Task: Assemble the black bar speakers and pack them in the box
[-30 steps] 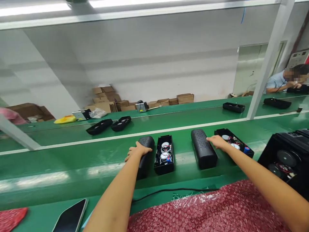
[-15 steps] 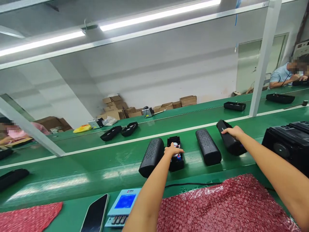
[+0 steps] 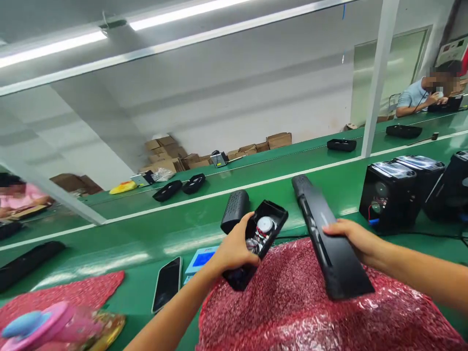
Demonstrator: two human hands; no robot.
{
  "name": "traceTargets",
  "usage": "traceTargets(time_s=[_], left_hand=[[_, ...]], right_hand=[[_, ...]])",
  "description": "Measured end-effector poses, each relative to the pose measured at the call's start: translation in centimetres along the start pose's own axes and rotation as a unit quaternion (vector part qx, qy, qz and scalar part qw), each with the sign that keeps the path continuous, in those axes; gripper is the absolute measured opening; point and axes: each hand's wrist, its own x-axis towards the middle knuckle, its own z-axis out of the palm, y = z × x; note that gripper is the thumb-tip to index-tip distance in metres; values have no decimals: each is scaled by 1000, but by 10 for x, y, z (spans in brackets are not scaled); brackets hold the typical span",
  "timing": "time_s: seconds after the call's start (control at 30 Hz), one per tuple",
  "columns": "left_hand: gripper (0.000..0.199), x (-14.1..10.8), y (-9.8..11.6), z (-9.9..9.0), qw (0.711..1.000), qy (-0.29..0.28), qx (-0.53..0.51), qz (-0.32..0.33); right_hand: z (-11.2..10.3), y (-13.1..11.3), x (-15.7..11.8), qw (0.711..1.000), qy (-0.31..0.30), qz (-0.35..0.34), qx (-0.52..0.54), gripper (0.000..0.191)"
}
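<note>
Two black cases are in my hands, both held above the red bubble wrap (image 3: 256,312). My left hand (image 3: 234,248) grips an open case (image 3: 273,235), thumb along the near side and fingers curled around the far side; a round silver part (image 3: 265,224) and tangled wires (image 3: 260,236) show inside it. My right hand (image 3: 353,238) clasps a long, flat-faced case (image 3: 338,256) by its right edge, thumb on the face; the rest of those fingers are hidden behind it. Just beyond my left hand, a textured black case (image 3: 235,210) sits on the green table (image 3: 175,217). A phone (image 3: 167,285) lies to the left of a light blue device (image 3: 202,259), and black speaker boxes (image 3: 389,195) stand off to the right.
</note>
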Motion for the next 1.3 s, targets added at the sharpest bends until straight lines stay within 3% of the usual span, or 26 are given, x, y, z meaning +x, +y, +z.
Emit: traceTargets(time_s=[0.1, 0.2, 0.33, 0.43, 0.53, 0.6, 0.67, 0.73, 0.77, 0.83, 0.93, 1.07, 1.2, 1.3], left_hand=[[120, -57, 2, 9, 999, -52, 9, 14], [123, -91, -4, 23, 994, -110, 10, -3], [119, -105, -20, 34, 984, -172, 34, -12], [115, -107, -25, 32, 979, -196, 60, -16], [93, -113, -15, 34, 981, -138, 136, -10], [65, -120, -2, 43, 977, -83, 197, -15], [46, -127, 11, 58, 968, -74, 235, -44], [40, -130, 20, 74, 962, -95, 248, -71], [38, -130, 22, 80, 960, -103, 248, -77], [36, -128, 23, 88, 962, -104, 240, -80], [33, -120, 18, 86, 968, -92, 220, -82], [34, -103, 7, 72, 973, -34, 204, -100], [46, -84, 1, 63, 974, -5, 192, -117], [58, -75, 1, 65, 971, 5, 192, -140]], right_hand=[[-1, 41, -31, 997, -1, 83, 1, 34], [-10, 74, -47, 993, 53, 100, -21, 37], [-26, 109, -47, 986, 38, 16, -159, 36], [-32, 122, -43, 956, 20, -59, -286, 36], [-32, 119, -48, 918, 3, -102, -384, 45], [-32, 110, -53, 839, -19, -173, -515, 67], [-34, 99, -52, 709, -32, -276, -648, 72], [-38, 89, -44, 586, -65, -372, -717, 60], [-41, 85, -38, 540, -97, -402, -733, 50], [-45, 79, -27, 486, -166, -422, -747, 25], [-42, 75, -23, 474, -207, -408, -752, 6], [-22, 70, -41, 506, -200, -397, -739, 19], [-2, 66, -53, 551, -166, -377, -726, 16], [6, 71, -46, 558, -156, -386, -718, 23]])
